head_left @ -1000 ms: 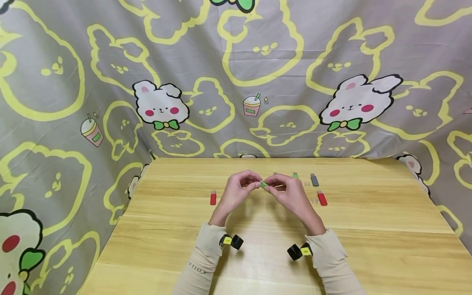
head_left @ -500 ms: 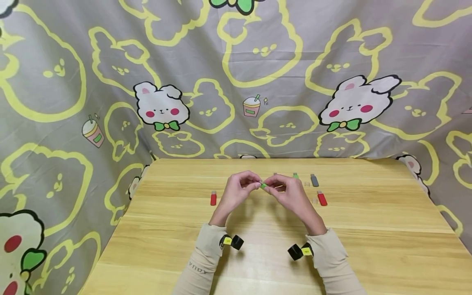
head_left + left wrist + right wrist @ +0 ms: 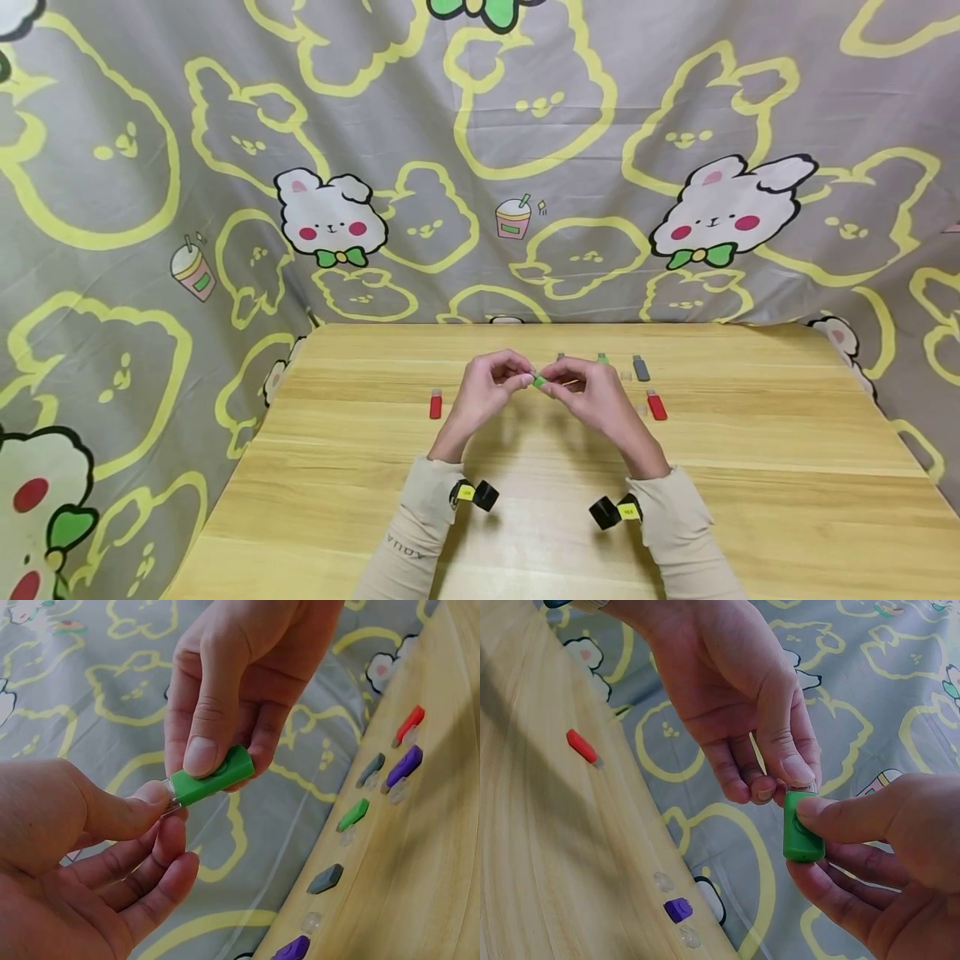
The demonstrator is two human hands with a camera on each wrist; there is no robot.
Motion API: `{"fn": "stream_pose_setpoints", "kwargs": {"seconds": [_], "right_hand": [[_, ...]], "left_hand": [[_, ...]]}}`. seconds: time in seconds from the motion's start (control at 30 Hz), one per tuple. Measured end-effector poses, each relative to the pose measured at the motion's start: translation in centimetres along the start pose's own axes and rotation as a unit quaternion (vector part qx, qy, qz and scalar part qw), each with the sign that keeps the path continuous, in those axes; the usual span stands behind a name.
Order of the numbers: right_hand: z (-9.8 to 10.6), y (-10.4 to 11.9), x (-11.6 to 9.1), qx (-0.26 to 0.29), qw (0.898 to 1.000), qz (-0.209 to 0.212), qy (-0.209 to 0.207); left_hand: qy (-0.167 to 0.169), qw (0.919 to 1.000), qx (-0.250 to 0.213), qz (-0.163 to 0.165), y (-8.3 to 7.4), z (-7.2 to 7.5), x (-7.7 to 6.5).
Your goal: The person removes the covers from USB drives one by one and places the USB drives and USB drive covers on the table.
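Above the table, both hands meet at a green USB flash drive. The right hand pinches its green body between thumb and fingers. With thumb and fingertips, the left hand pinches a clear cap at the drive's plug end. In the right wrist view the body of the green USB flash drive shows whole, while the left thumb covers part of the clear cap. Whether the cap is fully seated cannot be seen.
A red drive lies left of the hands. To the right lie another red drive, a grey drive and a green drive. Purple drives and loose clear caps also lie on the wooden table. A patterned curtain hangs behind.
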State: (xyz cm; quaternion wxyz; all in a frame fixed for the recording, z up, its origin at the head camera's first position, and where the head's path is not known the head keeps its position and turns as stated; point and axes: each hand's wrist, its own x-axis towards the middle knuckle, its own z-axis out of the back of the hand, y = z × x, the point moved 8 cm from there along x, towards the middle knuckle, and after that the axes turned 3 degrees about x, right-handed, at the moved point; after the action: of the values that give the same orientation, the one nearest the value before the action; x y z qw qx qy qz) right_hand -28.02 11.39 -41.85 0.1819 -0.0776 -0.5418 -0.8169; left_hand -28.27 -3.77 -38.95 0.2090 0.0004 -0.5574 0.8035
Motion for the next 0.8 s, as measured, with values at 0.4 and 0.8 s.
{"fn": "stream_pose_setpoints", "kwargs": {"seconds": [0.4, 0.8], "right_hand": [[0.0, 0.5, 0.1, -0.007, 1.0, 0.006, 0.006], [0.6, 0.4, -0.2, 0.006, 1.0, -0.016, 0.012]], "left_hand": [[-0.018, 0.9998, -0.006, 0.012, -0.1, 0.2, 0.0], [-0.019, 0.9996, 0.008, 0.02, 3.1, -0.6, 0.8]]}}
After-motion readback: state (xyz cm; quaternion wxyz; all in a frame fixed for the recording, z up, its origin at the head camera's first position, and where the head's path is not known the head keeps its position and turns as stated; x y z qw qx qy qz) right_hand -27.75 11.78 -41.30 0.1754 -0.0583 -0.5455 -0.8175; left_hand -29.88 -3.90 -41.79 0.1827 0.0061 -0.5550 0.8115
